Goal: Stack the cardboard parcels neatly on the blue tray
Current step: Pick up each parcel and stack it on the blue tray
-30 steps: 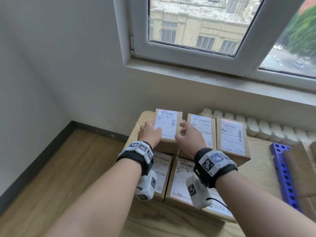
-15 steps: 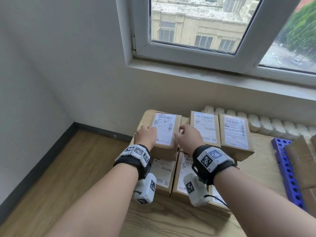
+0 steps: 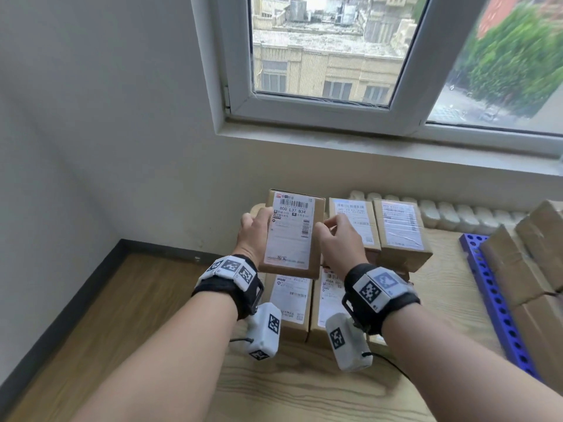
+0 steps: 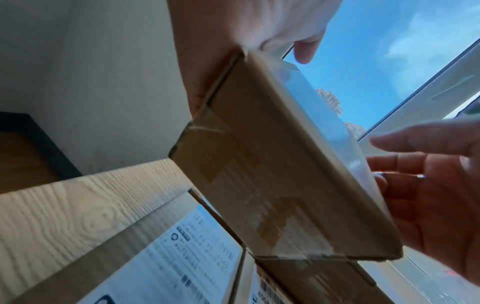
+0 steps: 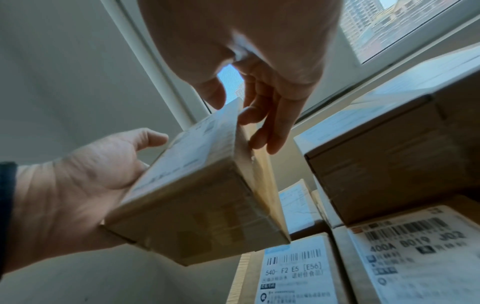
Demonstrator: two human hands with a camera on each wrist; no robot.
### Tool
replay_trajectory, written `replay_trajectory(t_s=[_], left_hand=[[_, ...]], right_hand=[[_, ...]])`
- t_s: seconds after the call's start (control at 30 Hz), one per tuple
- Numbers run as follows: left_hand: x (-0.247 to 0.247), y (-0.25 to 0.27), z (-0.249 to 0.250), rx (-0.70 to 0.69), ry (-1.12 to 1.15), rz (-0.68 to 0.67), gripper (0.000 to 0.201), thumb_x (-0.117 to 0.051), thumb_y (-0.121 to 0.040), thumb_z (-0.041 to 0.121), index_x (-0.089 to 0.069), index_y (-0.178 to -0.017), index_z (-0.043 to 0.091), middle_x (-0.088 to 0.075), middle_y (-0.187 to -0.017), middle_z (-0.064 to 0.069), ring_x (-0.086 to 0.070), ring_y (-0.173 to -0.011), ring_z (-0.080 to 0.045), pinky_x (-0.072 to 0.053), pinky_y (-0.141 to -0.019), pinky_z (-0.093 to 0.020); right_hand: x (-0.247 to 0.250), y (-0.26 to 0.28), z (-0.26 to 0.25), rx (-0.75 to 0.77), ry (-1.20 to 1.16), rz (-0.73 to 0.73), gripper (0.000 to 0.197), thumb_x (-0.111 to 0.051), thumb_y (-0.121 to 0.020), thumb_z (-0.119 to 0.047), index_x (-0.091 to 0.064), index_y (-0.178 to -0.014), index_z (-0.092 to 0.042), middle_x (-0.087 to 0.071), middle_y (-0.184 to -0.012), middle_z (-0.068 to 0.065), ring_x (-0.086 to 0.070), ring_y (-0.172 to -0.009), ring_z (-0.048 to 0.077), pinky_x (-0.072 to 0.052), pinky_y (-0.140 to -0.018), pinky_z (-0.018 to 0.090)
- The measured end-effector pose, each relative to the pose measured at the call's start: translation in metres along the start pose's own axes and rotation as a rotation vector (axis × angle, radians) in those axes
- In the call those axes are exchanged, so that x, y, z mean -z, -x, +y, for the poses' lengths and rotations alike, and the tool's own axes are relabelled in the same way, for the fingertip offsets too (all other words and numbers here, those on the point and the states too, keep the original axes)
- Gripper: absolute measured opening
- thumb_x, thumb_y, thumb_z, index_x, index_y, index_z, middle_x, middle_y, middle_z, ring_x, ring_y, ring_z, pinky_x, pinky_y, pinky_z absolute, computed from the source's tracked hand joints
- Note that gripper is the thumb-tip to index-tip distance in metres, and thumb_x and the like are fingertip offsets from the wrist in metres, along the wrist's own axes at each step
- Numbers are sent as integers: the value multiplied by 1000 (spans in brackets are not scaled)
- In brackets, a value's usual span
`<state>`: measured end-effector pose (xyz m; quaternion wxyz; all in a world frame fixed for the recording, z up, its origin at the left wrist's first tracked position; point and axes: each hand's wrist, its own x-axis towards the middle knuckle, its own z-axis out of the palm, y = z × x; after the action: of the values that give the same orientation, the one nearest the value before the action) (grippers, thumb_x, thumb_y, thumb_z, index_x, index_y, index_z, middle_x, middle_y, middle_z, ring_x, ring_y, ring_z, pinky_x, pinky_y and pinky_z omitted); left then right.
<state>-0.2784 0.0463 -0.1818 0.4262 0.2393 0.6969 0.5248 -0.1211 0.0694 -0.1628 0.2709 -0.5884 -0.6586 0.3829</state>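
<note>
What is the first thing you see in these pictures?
First, the cardboard parcel with a white shipping label, lifted above the others, the left hand gripping one side and the right hand the other. Under and beside it, more labelled parcels lie on the wooden table, and a big window shows buildings outside.

Black wristbands [image 3: 234, 287] bearing white marker tiles; white camera pods [image 3: 264, 332] beneath; arms apparently sleeveless.
</note>
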Motion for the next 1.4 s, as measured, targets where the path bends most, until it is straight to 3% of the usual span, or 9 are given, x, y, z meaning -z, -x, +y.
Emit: replay_trajectory(t_s=[0.13, 0.37, 0.5, 0.73, 0.87, 1.1, 1.2, 1.3, 1.4], left_hand=[[-4, 19, 9, -112, -58, -25, 59, -60, -60, 71, -36, -86, 24, -57, -94, -4, -62, -87, -24, -55, -82, -45], [-28, 52, 24, -214, 26, -112, 61, -66, -80, 60, -39, -116, 19, -63, -108, -9, -66, -98, -27, -56, -88, -53], [-62, 82, 26, -203, 70, -211, 66, -65, -72, 65, -41, -118, 23, -65, -110, -8, -67, -101, -29, -55, -90, -53], [-138, 150, 13, -213, 55, -330, 44, -60, -90, 54, -44, -117, 23, -68, -106, -9, -69, -96, -29, -57, -86, -54], [-185, 193, 7, -219, 32, -384, 44, -55, -94, 51, -40, -123, 22, -67, -109, -11, -69, -98, -31, -57, -86, -54], [-268, 259, -7, -204, 56, -428, 55, -56, -94, 49, -41, -128, 9, -65, -114, -15, -68, -102, -32, -56, -88, -53], [-304, 285, -11, -174, 73, -481, 47, -55, -97, 44, -42, -123, 7, -64, -111, -14, -68, -97, -29, -61, -75, -41], [-339, 301, -16, -168, 66, -548, 55, -56, -95, 45, -46, -126, 1, -65, -118, -17, -69, -95, -26, -57, -55, -26], [-367, 315, -14, -179, -15, -590, 63, -58, -89, 54, -49, -129, 7, -64, -121, -12, -67, -104, -25, -56, -57, -29]], right_hand=[[12, 15, -1, 1, -55, 55, 21, -48, -100, -36, -53, -104, -16, -62, -93, 0, -62, -83, 17, -55, -76, 38], [58, 38, 8, 29, -85, 125, 19, -47, -100, -39, -54, -97, -22, -65, -96, 0, -64, -91, 21, -56, -85, 48], [93, 58, 24, 14, -146, 182, 26, -47, -99, -46, -56, -105, -23, -66, -103, -1, -65, -97, 20, -56, -87, 49], [169, 111, 75, -27, -222, 149, 47, -45, -100, -49, -49, -132, -15, -63, -121, 0, -61, -104, 15, -53, -83, 32], [218, 141, 109, -50, -245, 176, 55, -47, -97, -53, -46, -138, -17, -63, -125, 1, -62, -108, 16, -51, -91, 36], [299, 190, 163, -62, -335, 155, 57, -50, -99, -46, -31, -148, -25, -54, -134, -1, -57, -111, 13, -49, -79, 23], [332, 203, 188, -115, -370, 170, 56, -52, -96, -41, -36, -146, -23, -60, -128, 2, -62, -108, 17, -53, -83, 31], [368, 213, 203, -144, -393, 180, 41, -48, -96, -36, -49, -133, -18, -65, -117, 7, -65, -98, 20, -54, -69, 30], [404, 215, 213, -157, -344, 220, 54, -46, -80, -49, -58, -122, -16, -66, -115, 7, -62, -106, 25, -50, -92, 40]])
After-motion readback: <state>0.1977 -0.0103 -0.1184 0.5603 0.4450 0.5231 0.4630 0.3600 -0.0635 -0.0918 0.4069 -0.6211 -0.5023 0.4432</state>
